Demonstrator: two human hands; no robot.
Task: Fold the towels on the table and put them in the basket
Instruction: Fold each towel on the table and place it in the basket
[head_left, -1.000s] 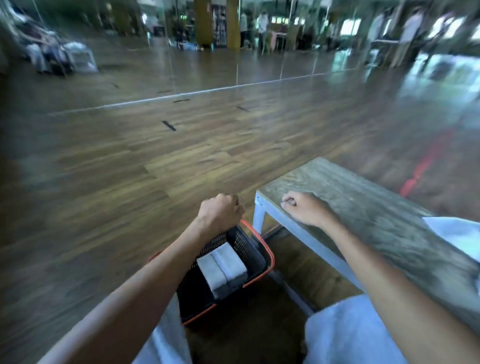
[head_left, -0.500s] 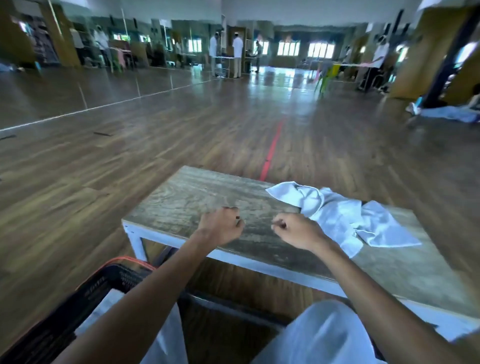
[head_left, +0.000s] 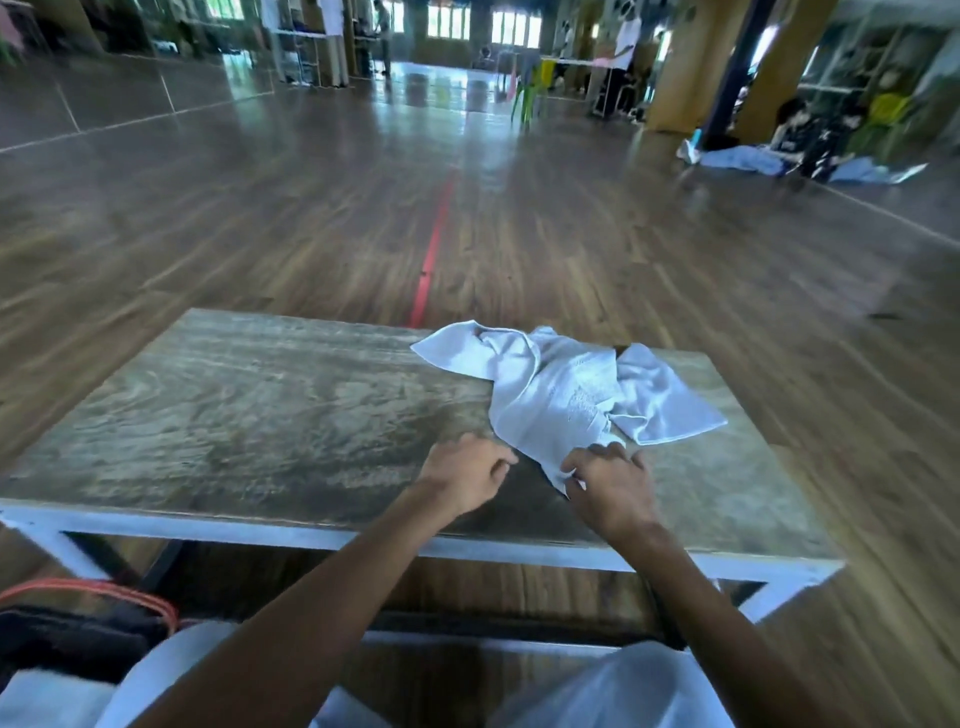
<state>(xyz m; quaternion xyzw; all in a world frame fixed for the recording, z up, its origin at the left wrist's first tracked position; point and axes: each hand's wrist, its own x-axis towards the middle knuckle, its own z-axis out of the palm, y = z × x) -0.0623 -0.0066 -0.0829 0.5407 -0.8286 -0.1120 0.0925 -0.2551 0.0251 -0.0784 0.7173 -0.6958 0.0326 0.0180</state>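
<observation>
Your right hand (head_left: 613, 488) sits just right of centre in the lower half of the frame. Its fingers are curled down and clamped on the near corner of the towel (head_left: 561, 395), with a small tuft of white cloth showing between thumb and fingers.

Your left hand (head_left: 462, 483) is just to the left of it, a little apart, knuckles up over the table (head_left: 260, 415). Its fingers are bent inward, with the fingertips (head_left: 501, 464) just beside the towel's near edge. It grips nothing that shows, and you cannot tell whether the tips touch the cloth.

The towel is white and crumpled, not folded. It lies on the right half of the wooden tabletop, reaching from your right hand up to the far edge. One flap spreads toward the upper left and another toward the right.

The table has a worn grey-brown top on a white frame, and it fills the middle of the frame from side to side.

The basket (head_left: 78, 629) is at the lower left edge, on the floor (head_left: 208, 234) beside the table's near left leg. It is black with an orange rim (head_left: 93, 590), and only part of it shows. What it holds is out of view.

White cloth covers your knees along the bottom edge.

Beyond the table, a red line (head_left: 431, 260) runs up the wooden floor toward the top centre.
</observation>
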